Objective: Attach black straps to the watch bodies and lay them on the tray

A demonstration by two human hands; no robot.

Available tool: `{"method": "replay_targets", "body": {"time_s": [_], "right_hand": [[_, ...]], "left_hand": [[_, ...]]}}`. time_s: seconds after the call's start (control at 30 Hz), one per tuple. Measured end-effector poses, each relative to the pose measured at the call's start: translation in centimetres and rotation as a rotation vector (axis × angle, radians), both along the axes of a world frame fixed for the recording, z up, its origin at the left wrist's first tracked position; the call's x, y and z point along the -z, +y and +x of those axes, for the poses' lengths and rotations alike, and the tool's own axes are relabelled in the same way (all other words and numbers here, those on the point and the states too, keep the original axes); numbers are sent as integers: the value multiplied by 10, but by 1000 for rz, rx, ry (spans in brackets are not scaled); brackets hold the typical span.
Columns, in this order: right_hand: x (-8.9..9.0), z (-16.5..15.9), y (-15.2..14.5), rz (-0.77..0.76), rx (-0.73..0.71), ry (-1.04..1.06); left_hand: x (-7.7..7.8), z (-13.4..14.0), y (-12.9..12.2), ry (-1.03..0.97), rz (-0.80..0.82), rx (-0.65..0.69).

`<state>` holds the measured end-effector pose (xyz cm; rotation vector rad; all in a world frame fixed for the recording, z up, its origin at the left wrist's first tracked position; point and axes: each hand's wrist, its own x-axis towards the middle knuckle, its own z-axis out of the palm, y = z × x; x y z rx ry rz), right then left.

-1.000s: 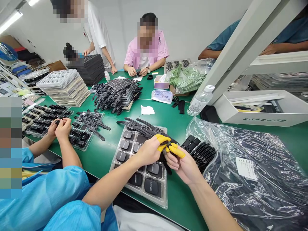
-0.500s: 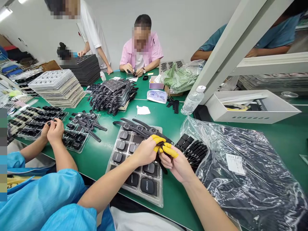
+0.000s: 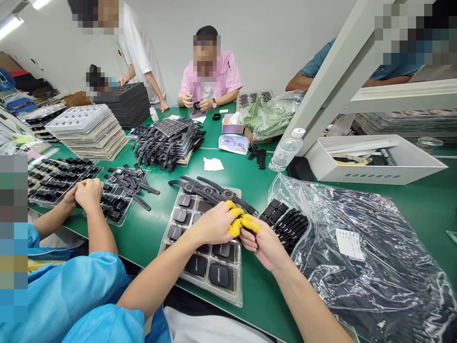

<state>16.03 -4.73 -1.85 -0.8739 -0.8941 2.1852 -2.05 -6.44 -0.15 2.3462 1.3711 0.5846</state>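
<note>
My left hand (image 3: 219,223) and my right hand (image 3: 263,240) meet above the right side of a clear plastic tray (image 3: 239,286). Yellow covers wrap several fingertips on both. Pinched between them is a black watch strap, now almost wholly hidden by the fingers; whether a watch case is attached I cannot tell. Square black watch-like pieces (image 3: 219,275) sit in the tray's compartments, some with white lettering. Across the tray's far edge lie several black watches with straps (image 3: 208,190). Just beyond my right hand is a row of black straps (image 3: 285,221).
A big plastic bag (image 3: 374,209) of dark items covers the right side. Behind it stand a water bottle (image 3: 286,150) and a white box (image 3: 385,176). A co-worker's hands (image 3: 89,193) work at left beside watch trays. A pile of watches (image 3: 166,143) lies farther back.
My fingers have closed in around the strap; its end, which hung below my hands, no longer shows. The left co-worker's hands have moved slightly right and down.
</note>
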Motion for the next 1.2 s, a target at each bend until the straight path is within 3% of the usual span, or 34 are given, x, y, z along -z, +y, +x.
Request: {"method": "replay_targets", "body": {"time_s": [0.13, 0.23, 0.37, 0.5, 0.63, 0.77, 0.87, 0.93, 1.1, 1.2], "right_hand": [[0, 3, 0, 109, 18, -10], [3, 8, 4, 376, 83, -152], [9, 15, 13, 833, 47, -473], [16, 14, 14, 1185, 61, -691], [18, -5, 9, 1399, 33, -969], [11, -26, 10, 1429, -86, -1227], [4, -29, 21, 1401, -130, -1257], [5, -21, 35, 1373, -52, -1222], [30, 28, 82, 1182, 406, -1309], [51, 53, 98, 1002, 368, -1461]], "left_hand": [[-8, 1, -1, -136, -64, 12], [-20, -4, -3, -128, -106, -48], [-48, -31, -7, 59, -136, -199], [-75, -75, -6, 318, -70, -256], [-80, -109, 3, 501, -98, -271], [-66, -120, 19, 492, -255, -249], [-51, -117, 29, 497, -201, -250], [-44, -114, 31, 495, -133, -275], [-43, -116, 9, 523, -27, -426], [-45, -116, -6, 641, -124, -415]]}}
